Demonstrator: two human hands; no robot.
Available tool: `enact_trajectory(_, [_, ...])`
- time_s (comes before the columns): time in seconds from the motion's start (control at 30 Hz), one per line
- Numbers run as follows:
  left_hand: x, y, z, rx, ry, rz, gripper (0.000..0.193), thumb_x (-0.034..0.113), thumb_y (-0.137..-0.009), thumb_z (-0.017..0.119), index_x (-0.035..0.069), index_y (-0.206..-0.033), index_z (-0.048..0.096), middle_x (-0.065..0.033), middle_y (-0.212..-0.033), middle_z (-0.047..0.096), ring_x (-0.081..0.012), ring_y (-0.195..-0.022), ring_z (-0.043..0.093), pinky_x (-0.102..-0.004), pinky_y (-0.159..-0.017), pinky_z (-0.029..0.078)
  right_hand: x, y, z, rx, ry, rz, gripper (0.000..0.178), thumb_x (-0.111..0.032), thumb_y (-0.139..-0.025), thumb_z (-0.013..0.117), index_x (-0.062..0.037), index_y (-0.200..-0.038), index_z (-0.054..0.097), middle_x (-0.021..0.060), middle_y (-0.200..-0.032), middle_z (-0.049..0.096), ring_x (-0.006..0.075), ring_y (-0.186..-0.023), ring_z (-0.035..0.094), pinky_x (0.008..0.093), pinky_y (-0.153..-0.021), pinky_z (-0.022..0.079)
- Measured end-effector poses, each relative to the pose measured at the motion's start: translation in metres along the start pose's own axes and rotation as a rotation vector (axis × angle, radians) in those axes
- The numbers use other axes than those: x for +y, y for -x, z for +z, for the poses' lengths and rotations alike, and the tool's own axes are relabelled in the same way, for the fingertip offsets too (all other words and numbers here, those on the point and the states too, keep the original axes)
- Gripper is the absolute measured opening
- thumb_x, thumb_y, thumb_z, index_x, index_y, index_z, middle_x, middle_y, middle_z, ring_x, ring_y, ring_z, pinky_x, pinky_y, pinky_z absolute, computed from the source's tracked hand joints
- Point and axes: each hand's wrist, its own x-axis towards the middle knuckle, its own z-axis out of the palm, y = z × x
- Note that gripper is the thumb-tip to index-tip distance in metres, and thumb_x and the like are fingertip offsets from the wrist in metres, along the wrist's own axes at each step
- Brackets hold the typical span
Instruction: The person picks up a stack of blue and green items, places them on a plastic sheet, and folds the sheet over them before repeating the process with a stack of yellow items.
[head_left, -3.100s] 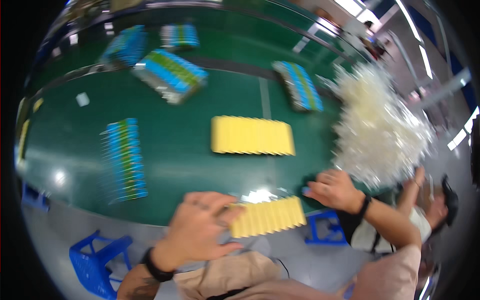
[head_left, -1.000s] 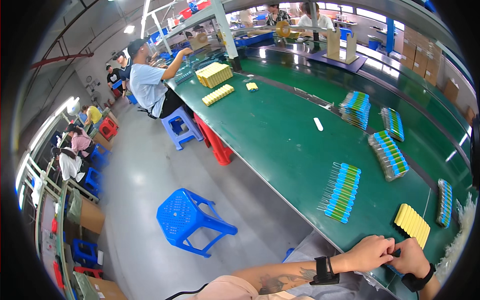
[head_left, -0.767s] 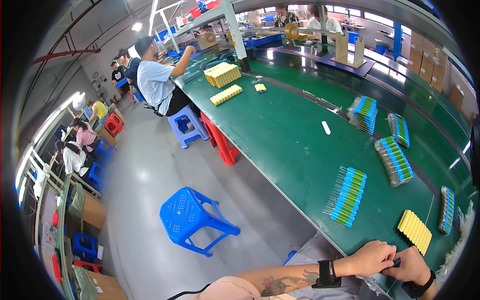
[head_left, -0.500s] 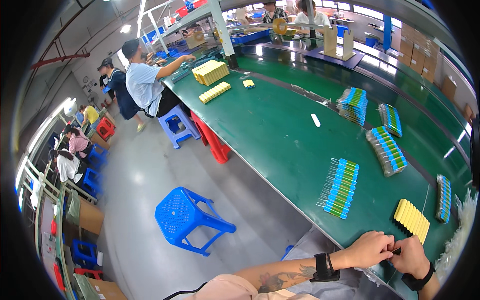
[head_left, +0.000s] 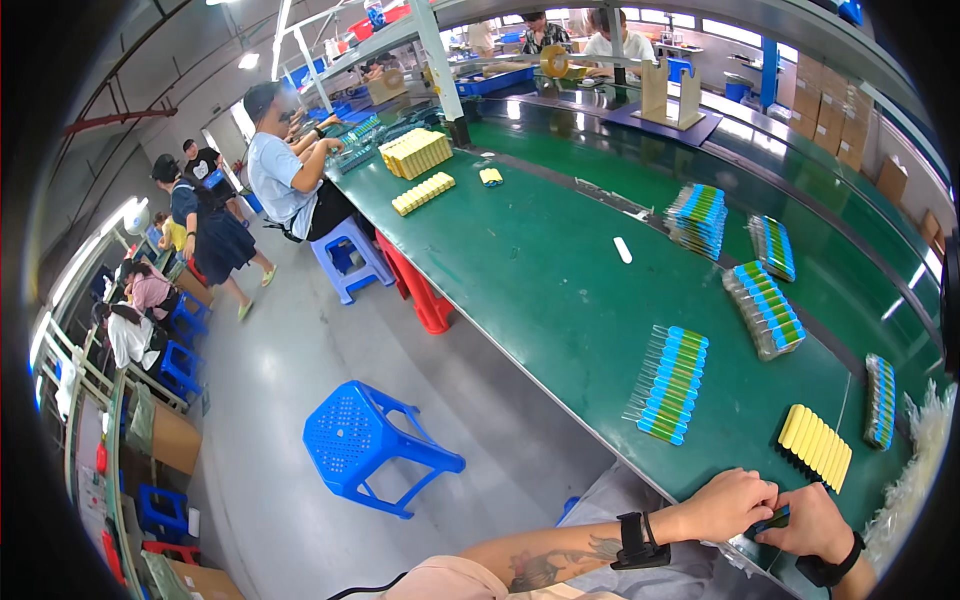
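My left hand [head_left: 735,502] and my right hand [head_left: 817,525] meet at the near edge of the green table, fingertips closed together. Between them they pinch a small dark piece with a blue-green tint [head_left: 772,521]; the fingers cover most of it. Just beyond my right hand lies a row of yellow blocks with black ends [head_left: 815,445]. To the left of that row, a flat set of blue-and-green strips with thin wire leads [head_left: 672,388] rests on the table.
Bundles of similar strips [head_left: 765,308] stand toward the right, with a white stick [head_left: 623,250] left of them. Yellow blocks [head_left: 415,153] are stacked farther off, near a seated co-worker [head_left: 280,160]. A blue stool [head_left: 375,440] stands on the floor. Clear plastic wrap [head_left: 910,490] lies far right.
My fingers have shifted slightly, and more of the small blue-green piece shows between them. The seated co-worker has drawn an arm in, and a walking person has come closer on the left.
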Motion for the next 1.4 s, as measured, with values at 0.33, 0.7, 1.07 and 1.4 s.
enact_trajectory(0.33, [-0.001, -0.002, 0.003, 0.043, -0.047, 0.01, 0.011, 0.018, -0.091, 0.061, 0.007, -0.088, 0.065, -0.0087, -0.077, 0.062, -0.0306, -0.086, 0.057, -0.043, -0.079, 0.044, 0.008, -0.003, -0.007, 0.005, -0.036, 0.185, 0.027, -0.026, -0.062, 0.087, -0.0043, -0.071, 0.074, 0.0174, -0.056, 0.06, 0.0338, -0.048, 0.057, 0.0384, -0.051, 0.048])
enact_trajectory(0.7, [-0.003, -0.001, 0.004, 0.001, -0.085, 0.072, 0.012, 0.017, -0.09, 0.062, 0.008, -0.086, 0.067, -0.0083, -0.078, 0.062, -0.0312, -0.088, 0.057, -0.0434, -0.08, 0.044, 0.045, 0.01, -0.005, -0.023, -0.106, -0.007, 0.035, -0.031, -0.063, 0.088, -0.0012, -0.069, 0.071, 0.016, -0.053, 0.056, 0.0274, -0.045, 0.054, 0.0356, -0.048, 0.044])
enact_trajectory(1.07, [-0.003, -0.002, 0.005, 0.031, -0.087, 0.059, 0.015, 0.018, -0.091, 0.061, 0.007, -0.082, 0.063, -0.0089, -0.078, 0.061, -0.0319, -0.087, 0.057, -0.0439, -0.08, 0.045, 0.046, 0.02, -0.007, -0.04, -0.124, 0.014, 0.029, -0.028, -0.067, 0.087, -0.0038, -0.076, 0.074, 0.014, -0.053, 0.056, 0.0241, -0.045, 0.048, 0.0347, -0.048, 0.043])
enact_trajectory(1.4, [-0.002, -0.002, 0.004, -0.023, -0.119, 0.047, 0.015, 0.019, -0.093, 0.06, 0.007, -0.084, 0.063, -0.0082, -0.079, 0.061, -0.0315, -0.088, 0.057, -0.0441, -0.08, 0.045, 0.06, 0.027, -0.011, -0.1, -0.159, 0.099, 0.031, -0.032, -0.069, 0.087, -0.0046, -0.077, 0.075, 0.0126, -0.054, 0.058, 0.021, -0.046, 0.05, 0.0337, -0.05, 0.044])
